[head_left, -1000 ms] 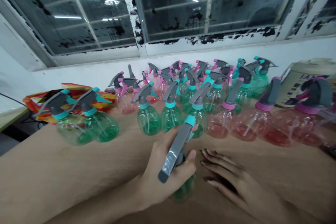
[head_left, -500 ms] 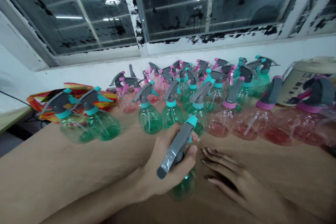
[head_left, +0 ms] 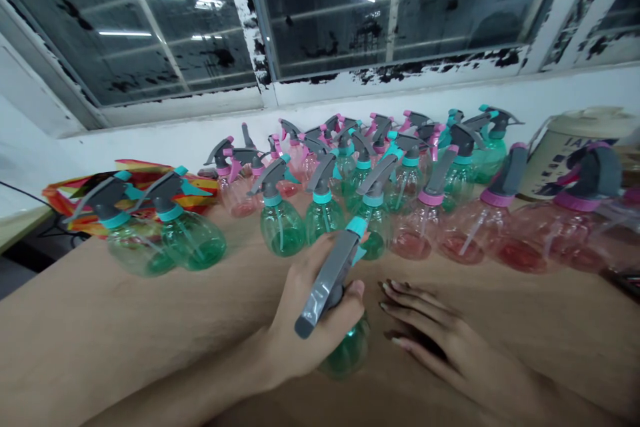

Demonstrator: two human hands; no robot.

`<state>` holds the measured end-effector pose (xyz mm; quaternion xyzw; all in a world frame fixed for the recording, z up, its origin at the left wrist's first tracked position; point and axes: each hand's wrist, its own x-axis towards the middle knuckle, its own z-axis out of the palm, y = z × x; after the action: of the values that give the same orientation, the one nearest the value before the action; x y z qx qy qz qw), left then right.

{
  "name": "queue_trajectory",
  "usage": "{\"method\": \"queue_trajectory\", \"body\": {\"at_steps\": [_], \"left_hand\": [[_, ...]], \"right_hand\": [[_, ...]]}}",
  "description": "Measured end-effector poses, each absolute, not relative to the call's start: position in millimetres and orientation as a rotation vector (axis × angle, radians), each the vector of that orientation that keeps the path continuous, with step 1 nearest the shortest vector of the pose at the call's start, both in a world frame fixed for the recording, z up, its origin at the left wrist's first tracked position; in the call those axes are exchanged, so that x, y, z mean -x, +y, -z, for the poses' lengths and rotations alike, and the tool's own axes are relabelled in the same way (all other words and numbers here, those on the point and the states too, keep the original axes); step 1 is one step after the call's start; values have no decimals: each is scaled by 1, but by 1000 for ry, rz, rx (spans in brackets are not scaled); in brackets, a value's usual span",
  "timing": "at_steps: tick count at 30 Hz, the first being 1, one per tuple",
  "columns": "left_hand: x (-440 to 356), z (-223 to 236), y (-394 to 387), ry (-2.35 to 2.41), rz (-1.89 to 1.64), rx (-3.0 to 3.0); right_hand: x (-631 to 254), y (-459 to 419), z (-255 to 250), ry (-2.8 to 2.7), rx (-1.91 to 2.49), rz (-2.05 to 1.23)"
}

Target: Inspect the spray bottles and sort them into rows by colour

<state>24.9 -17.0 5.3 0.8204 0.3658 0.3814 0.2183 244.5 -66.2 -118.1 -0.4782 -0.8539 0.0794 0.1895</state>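
Note:
My left hand (head_left: 305, 320) is wrapped round the neck of a green spray bottle (head_left: 349, 350) with a grey and turquoise trigger head. That bottle stands on the wooden table (head_left: 210, 320), its head angled away to the upper right and its neck hidden by my fingers. To its right my right hand (head_left: 450, 340) rests on the table, fingers stretched out and apart, holding nothing. Just beyond the left hand is a row of green spray bottles (head_left: 283, 227), continuing rightward as pink spray bottles (head_left: 413, 237).
Several more pink and green bottles crowd the back against the wall below the window (head_left: 400, 13). Two green bottles (head_left: 195, 240) stand apart at the left, before a red and yellow bag (head_left: 205, 197). A cream container (head_left: 565, 153) with dark lettering stands at the back right.
The view has shifted slightly, so everything sits a little further left. My left hand keeps its grip on the green spray bottle, and my right hand still lies flat.

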Motion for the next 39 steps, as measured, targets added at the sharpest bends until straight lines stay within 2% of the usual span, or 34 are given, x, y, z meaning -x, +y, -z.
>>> {"method": "queue_trajectory", "body": {"at_steps": [3, 12, 24, 39], "left_hand": [[-25, -3, -17, 948, -1119, -2325], [-23, -1, -13, 878, -958, -2046], [-22, -7, -10, 844, -898, -2276], [-26, 2, -11, 848, -1090, -2280]], "right_hand": [[-245, -65, 119, -2403, 1333, -212], [-244, -65, 120, -2351, 1324, -271], [-245, -65, 122, -2364, 1342, -258], [-244, -66, 117, -2361, 1357, -257]]}}
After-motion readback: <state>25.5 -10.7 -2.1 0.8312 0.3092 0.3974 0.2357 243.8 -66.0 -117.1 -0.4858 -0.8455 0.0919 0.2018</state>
